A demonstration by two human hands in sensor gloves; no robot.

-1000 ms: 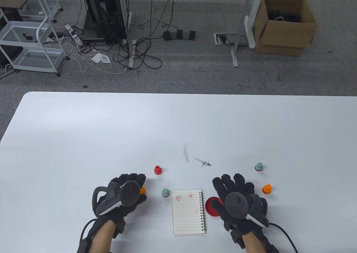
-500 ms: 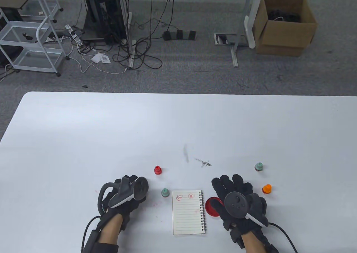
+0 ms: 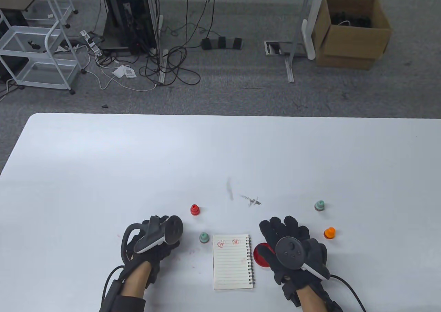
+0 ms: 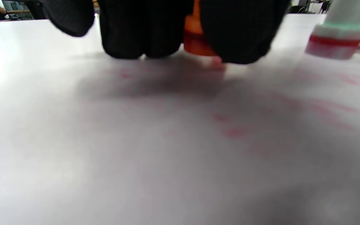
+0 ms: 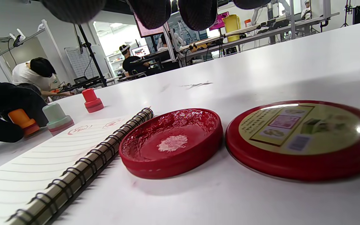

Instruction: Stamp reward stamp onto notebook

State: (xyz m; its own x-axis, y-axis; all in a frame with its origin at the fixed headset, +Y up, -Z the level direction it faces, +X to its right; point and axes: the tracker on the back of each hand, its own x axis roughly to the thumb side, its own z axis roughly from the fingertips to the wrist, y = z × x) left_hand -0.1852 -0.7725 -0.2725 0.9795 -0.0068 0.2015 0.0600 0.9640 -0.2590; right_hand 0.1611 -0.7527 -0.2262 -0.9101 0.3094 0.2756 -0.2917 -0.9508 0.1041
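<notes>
Two gloved hands are working low over the white table (image 3: pixel 103 160). The left hand (image 3: pixel 155 245) is sitting left of the notebook (image 3: pixel 233 262), its fingers (image 4: pixel 142 28) curled downward and closing around an orange stamp (image 4: pixel 195 40), which is showing between the fingers in the left wrist view and beside the dark glove in the right wrist view; the stamp's base is at or just above the tabletop, which of the two I cannot tell. Just beside that hand, a mint-green stamp (image 3: pixel 204 237) is standing upright between it and the notebook's top left corner, and a red stamp (image 3: pixel 194 209) is standing a little farther back. Faint red smears are marking the table under and around the left hand.

The notebook is lying flat and open to a lined page, its spiral binding along the right edge, with two red imprints (image 3: pixel 228 243) near its top.

The right hand (image 3: pixel 294 253) is hovering with its fingers spread, gripping nothing, over an open red ink pad (image 5: pixel 171 142) lying just right of the spiral binding. The pad's lid (image 5: pixel 302 137) is lying beside it, almost touching. Farther right, a second orange stamp (image 3: pixel 329 233) and a second mint-green stamp (image 3: pixel 319 206) are standing apart from the hand. Gray scuff marks (image 3: pixel 250 200) are showing on the table beyond the notebook.
</notes>
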